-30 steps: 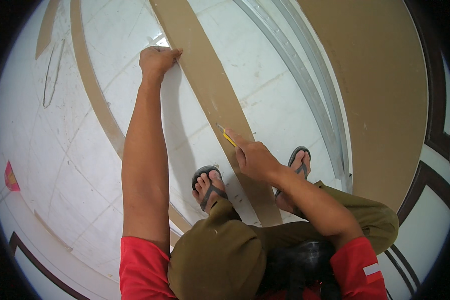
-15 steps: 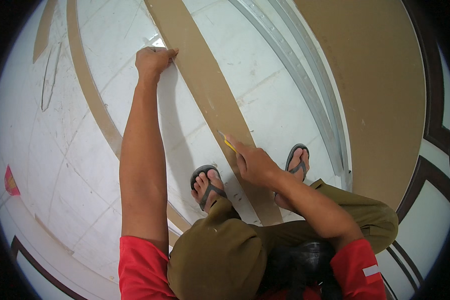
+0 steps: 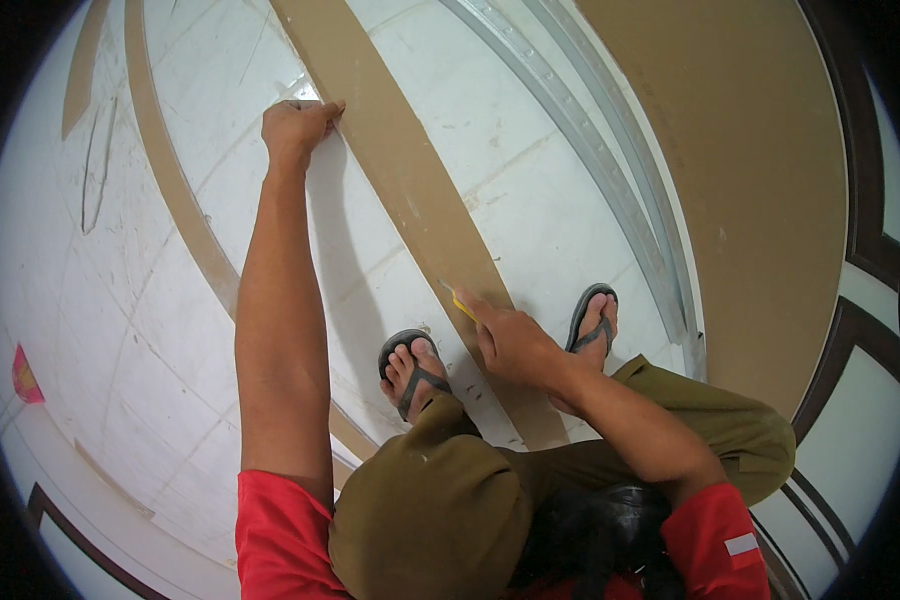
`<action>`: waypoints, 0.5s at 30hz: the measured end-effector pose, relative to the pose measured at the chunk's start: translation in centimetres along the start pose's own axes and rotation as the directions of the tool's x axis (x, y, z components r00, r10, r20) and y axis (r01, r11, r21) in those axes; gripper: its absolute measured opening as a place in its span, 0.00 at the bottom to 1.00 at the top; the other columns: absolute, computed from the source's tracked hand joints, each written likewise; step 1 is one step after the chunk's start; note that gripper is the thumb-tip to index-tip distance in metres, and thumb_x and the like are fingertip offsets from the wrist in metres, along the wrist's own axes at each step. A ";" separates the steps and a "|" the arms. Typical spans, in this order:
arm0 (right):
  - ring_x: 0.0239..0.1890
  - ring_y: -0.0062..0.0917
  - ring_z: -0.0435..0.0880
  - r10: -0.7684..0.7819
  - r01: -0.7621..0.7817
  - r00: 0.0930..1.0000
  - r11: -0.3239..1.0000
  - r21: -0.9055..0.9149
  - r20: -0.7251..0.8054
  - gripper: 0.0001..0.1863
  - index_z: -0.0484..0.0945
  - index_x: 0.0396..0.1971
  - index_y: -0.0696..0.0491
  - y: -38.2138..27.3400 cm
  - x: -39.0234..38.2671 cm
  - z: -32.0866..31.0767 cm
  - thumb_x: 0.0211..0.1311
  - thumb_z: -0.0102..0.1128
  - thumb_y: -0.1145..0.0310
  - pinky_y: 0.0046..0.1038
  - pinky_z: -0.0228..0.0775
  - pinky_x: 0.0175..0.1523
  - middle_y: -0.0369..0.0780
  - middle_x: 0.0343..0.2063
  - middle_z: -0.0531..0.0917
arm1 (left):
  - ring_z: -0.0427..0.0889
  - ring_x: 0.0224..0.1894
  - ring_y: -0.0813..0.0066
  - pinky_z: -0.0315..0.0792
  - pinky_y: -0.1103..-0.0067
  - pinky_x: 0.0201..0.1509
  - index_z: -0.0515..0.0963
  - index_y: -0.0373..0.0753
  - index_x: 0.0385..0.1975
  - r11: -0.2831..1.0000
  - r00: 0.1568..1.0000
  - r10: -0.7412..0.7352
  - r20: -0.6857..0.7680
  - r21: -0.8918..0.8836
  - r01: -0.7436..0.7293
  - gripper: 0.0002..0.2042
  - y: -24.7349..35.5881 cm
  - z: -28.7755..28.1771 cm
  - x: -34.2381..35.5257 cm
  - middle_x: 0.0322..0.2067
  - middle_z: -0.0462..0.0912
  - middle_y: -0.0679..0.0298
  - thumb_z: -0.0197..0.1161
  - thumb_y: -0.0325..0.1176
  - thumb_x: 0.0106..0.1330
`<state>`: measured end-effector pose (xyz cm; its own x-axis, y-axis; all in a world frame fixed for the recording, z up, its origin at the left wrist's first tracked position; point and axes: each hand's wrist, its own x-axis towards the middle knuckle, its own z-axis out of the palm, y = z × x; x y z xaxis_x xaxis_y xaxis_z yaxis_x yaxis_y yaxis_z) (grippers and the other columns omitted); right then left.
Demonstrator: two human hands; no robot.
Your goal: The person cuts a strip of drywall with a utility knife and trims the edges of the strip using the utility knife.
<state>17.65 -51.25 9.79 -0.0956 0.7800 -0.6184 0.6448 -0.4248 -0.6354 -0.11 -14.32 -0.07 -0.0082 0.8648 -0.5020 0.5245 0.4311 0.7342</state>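
Observation:
A long brown strip of board (image 3: pixel 400 150), apparently gypsum board, runs from the top of the view down between my feet. Far along its left edge, my left hand (image 3: pixel 298 130) pinches that edge, thumb on the brown face and fingers folded at the side. Closer to me, my right hand (image 3: pixel 515 340) is wrapped round a yellow utility knife (image 3: pixel 463 305). Its blade points up and left over the strip's face, near the left edge; whether the tip touches the board I cannot tell.
On the right lie grey metal channels (image 3: pixel 570 135) beside a large brown board (image 3: pixel 740 180). Narrow brown offcuts (image 3: pixel 160 150) and a bent wire (image 3: pixel 90 175) lie on the white tiles to the left. My sandalled feet (image 3: pixel 410 375) stand either side of the strip.
The view has shifted slightly. My right hand and the knife have come a little nearer to me along the strip. My left hand keeps its hold on the edge.

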 end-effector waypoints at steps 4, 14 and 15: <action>0.39 0.61 0.85 0.012 -0.013 0.999 1.000 0.008 0.053 0.32 0.62 0.76 0.56 -1.3 -0.5 -0.8 0.74 0.51 0.74 0.56 0.75 0.47 0.61 0.35 0.86 | 0.84 0.30 0.74 0.80 0.77 0.38 0.89 0.26 0.41 0.992 0.996 0.045 -0.071 0.117 -0.036 0.20 -1.4 -0.1 -2.0 0.32 0.90 0.59 0.81 0.39 0.60; 0.51 0.62 0.83 0.056 -0.053 0.993 0.998 -0.031 0.104 0.31 0.65 0.75 0.57 -2.0 -0.2 -2.1 0.71 0.48 0.76 0.55 0.75 0.59 0.64 0.49 0.83 | 0.89 0.41 0.71 0.82 0.76 0.48 0.85 0.26 0.53 0.977 0.992 -0.092 -0.085 -0.201 0.073 0.22 -9.3 -2.5 -24.1 0.40 0.91 0.55 0.69 0.42 0.73; 0.51 0.62 0.83 0.021 -0.019 0.993 1.000 -0.023 0.120 0.31 0.65 0.75 0.57 -1.8 -0.2 -1.8 0.71 0.48 0.76 0.55 0.75 0.59 0.64 0.49 0.83 | 0.89 0.40 0.73 0.82 0.77 0.46 0.85 0.26 0.52 0.968 0.984 -0.132 -0.118 -0.227 0.102 0.22 -10.9 -3.4 -26.6 0.39 0.91 0.57 0.69 0.42 0.74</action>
<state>17.90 -49.79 11.86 -0.1720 0.7101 -0.6828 0.6641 -0.4284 -0.6127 -8.50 -41.10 6.85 -0.1774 0.8248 -0.5369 0.3136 0.5645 0.7635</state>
